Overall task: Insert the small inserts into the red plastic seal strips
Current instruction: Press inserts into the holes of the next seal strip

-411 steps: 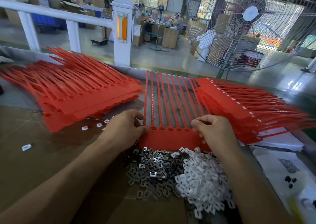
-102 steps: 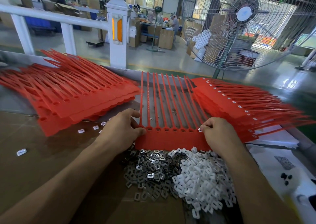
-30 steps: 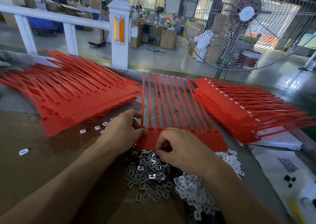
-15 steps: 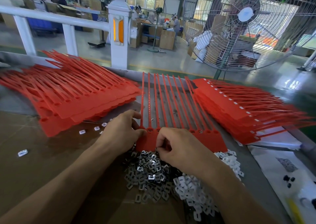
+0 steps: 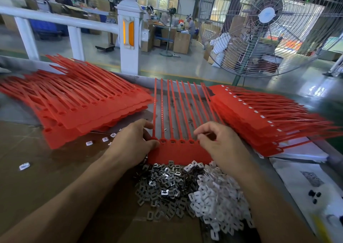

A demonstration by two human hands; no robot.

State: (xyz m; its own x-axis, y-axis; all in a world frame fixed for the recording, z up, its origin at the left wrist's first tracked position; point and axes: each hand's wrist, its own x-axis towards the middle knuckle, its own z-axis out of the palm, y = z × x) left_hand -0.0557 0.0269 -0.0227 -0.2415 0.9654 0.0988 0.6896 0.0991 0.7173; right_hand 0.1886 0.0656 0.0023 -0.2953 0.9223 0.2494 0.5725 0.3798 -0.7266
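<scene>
A red seal strip sheet [image 5: 178, 151] is laid flat at centre of the surface [image 5: 37, 168], tails fanned toward 12 o'clock. Its left edge is pinched by the left hand [image 5: 132, 143], thumb on top near the first socket, fingers curled at the edge. The right hand [image 5: 220, 144] is held over the sheet's right part, grip closed with fingers curled and thumb against the forefinger at a socket; whether an insert is held there cannot be told.

Two heaps of small inserts are piled just at 6 o'clock of the sheet, touching its near edge: dark metal inserts [image 5: 163, 189] on the left, white inserts [image 5: 219, 203] on the right, partly under the right forearm.

A stack of red strips [image 5: 83, 101] is seen at 10 o'clock; a second stack [image 5: 259, 120], with white inserts seated along its row of sockets, at 2 o'clock. A few loose white pieces [image 5: 24, 166] are scattered at 9 o'clock. Printed paper [image 5: 306, 179] is seen at 4 o'clock, a large fan [image 5: 267, 20] beyond the surface at 1 o'clock.
</scene>
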